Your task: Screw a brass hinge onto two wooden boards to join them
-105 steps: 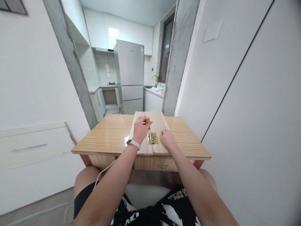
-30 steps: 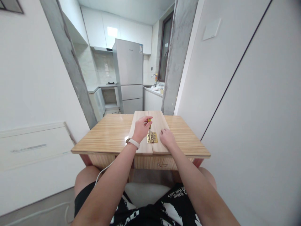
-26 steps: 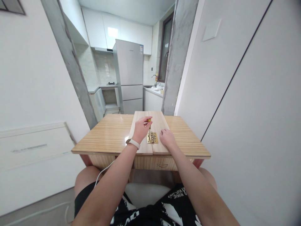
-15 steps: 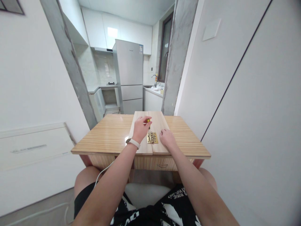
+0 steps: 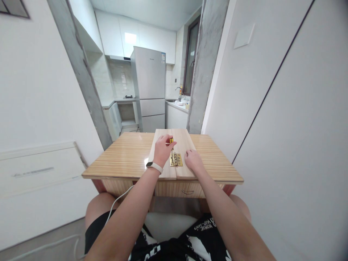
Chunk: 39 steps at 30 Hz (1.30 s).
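My left hand (image 5: pixel 162 148), wearing a watch with a pale strap, pinches the yellow and black handle of a small screwdriver (image 5: pixel 171 140). The screwdriver stands nearly upright, its shaft pointing down at a brass hinge (image 5: pixel 176 159). That hinge lies opened flat across the seam between two pale wooden boards, the left board (image 5: pixel 166 173) and the right board (image 5: pixel 181 139). On the right board, just right of the hinge, rests my right hand (image 5: pixel 193 158) with its fingers curled in. Whatever those fingers hold, if anything, is hidden. The screwdriver's tip is too small to make out clearly.
The boards lie on a striped wooden table (image 5: pixel 119 156) with a drawer (image 5: pixel 187 191) at its front. A white cable (image 5: pixel 117 199) runs by my left leg. Beyond the table stand a silver fridge (image 5: pixel 150 78) and a sink counter (image 5: pixel 178 104). White walls flank both sides.
The fingers of my left hand have shifted slightly around the screwdriver's handle, and more of the handle shows. My right hand stays in place on the board.
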Each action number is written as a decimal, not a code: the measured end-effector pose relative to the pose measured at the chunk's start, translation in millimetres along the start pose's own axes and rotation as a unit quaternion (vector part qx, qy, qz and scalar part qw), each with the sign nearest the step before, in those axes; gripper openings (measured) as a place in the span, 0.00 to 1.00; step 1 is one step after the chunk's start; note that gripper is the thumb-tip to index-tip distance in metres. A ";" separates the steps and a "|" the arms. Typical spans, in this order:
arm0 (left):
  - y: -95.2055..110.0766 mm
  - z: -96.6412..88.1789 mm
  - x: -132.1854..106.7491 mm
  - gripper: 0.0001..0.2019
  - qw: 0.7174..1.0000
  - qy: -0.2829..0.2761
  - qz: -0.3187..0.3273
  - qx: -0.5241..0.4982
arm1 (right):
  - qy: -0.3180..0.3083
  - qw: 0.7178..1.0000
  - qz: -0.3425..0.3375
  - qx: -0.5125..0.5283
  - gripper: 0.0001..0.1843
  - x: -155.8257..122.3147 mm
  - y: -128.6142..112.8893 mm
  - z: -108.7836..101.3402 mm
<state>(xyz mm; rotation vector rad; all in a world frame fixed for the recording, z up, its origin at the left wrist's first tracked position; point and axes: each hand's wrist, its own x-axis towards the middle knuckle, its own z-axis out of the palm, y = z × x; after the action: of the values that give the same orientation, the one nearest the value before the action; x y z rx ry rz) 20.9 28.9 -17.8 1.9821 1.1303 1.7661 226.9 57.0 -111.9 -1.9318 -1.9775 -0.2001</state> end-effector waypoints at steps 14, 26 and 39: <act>-2.6 -2.5 3.0 0.12 0.997 -0.043 -0.016 -0.064 | 0.001 1.000 0.002 -0.005 0.21 0.5 1.8 2.0; 0.7 -4.1 6.0 0.12 0.997 -0.071 -0.008 -0.038 | -0.005 1.000 0.007 0.000 0.20 0.0 1.6 0.9; 3.6 0.0 0.9 0.08 1.000 -0.009 0.010 0.023 | 0.010 1.000 -0.003 -0.006 0.21 1.0 0.9 2.5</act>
<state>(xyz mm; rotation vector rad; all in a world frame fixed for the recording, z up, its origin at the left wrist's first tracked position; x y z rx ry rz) 22.3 27.2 -14.8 2.0385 1.1591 1.7429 227.4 58.8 -113.9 -1.9234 -1.9744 -0.2338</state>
